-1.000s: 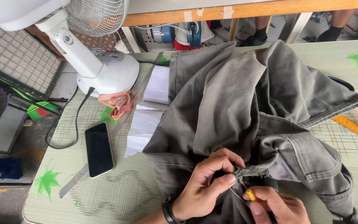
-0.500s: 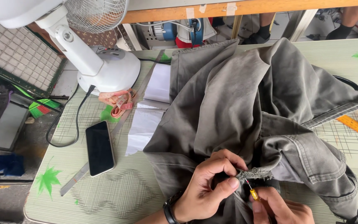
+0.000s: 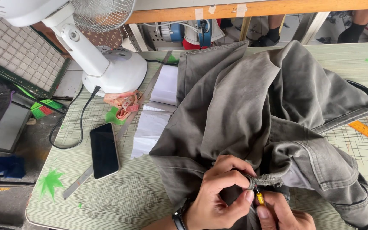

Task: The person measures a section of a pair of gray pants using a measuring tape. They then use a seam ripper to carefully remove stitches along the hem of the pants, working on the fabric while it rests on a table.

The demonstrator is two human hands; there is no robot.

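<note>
Head view, lower centre: left hand (image 3: 220, 191) pinching grey trousers (image 3: 252, 106) seam, right hand (image 3: 284, 215) clenched on yellow-handled tool (image 3: 260, 198); mid-unpicking, steady point placement needed next.

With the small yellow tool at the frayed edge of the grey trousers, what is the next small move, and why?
Probably ease the yellow tool in the right hand a little further along the frayed edge, because the left hand already pinches the grey trousers there and loose threads show.
</note>
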